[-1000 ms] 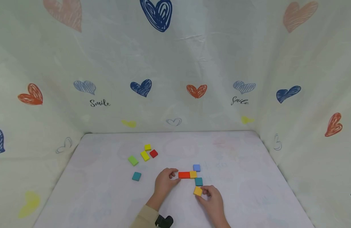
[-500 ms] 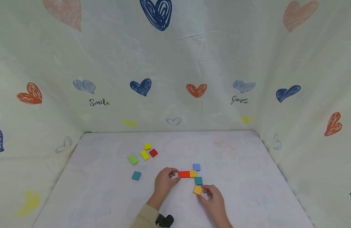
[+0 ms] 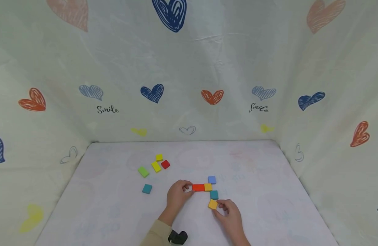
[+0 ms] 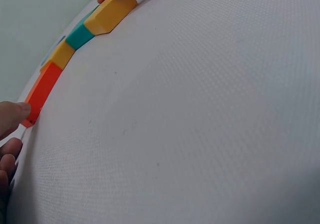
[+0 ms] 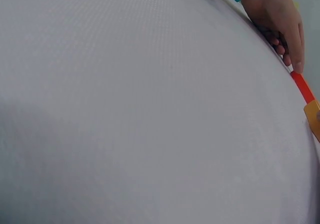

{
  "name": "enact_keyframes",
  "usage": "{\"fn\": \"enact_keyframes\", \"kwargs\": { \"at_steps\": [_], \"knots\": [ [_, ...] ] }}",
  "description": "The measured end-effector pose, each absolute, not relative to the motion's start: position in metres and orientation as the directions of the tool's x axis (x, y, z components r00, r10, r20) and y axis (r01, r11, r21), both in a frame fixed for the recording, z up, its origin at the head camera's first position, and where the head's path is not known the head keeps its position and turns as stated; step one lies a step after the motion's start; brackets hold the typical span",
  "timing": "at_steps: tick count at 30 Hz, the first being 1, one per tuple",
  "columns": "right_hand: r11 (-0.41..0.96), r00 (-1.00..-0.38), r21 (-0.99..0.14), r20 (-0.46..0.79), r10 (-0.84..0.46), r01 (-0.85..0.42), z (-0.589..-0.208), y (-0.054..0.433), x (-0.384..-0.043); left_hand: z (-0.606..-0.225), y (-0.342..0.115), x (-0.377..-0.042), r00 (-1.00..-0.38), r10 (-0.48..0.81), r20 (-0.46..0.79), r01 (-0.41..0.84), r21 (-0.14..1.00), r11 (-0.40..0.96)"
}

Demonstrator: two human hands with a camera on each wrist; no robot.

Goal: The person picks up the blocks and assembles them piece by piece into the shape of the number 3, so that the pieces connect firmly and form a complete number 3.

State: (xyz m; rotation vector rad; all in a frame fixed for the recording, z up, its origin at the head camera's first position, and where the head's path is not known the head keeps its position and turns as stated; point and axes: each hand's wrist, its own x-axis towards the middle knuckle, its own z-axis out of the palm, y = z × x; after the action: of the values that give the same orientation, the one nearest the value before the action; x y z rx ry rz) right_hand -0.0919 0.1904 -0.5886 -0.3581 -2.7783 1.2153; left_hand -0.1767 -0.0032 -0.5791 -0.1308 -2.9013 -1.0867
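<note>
My left hand pinches the left end of a red rectangular block between thumb and index finger. A yellow-orange block sits against the red block's right end. Behind that stands a blue block, and a teal block lies on its near side. At the near end of this row, my right hand pinches a second, slightly turned orange block, whose far corner meets the teal one. The left wrist view shows my left thumb on the red block and right fingertips on the orange block.
Left of my hands lie loose blocks: a teal block, a green block, two yellow blocks and a dark red block. A heart-printed curtain rises behind the white table and along both sides.
My right thumb has slid slightly to the right along the near orange block. My left hand and the other blocks hold their places.
</note>
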Motion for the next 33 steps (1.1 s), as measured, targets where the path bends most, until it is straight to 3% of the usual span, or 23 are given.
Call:
{"fn": "enact_keyframes", "kwargs": {
  "at_steps": [33],
  "knots": [
    [0.672,-0.973,-0.728,0.026,0.227,0.137,-0.5904,0.1904,-0.0909,-0.5798,-0.0017,-0.1784,-0.996,0.057,0.061,0.083,0.638,0.765]
  ]
}}
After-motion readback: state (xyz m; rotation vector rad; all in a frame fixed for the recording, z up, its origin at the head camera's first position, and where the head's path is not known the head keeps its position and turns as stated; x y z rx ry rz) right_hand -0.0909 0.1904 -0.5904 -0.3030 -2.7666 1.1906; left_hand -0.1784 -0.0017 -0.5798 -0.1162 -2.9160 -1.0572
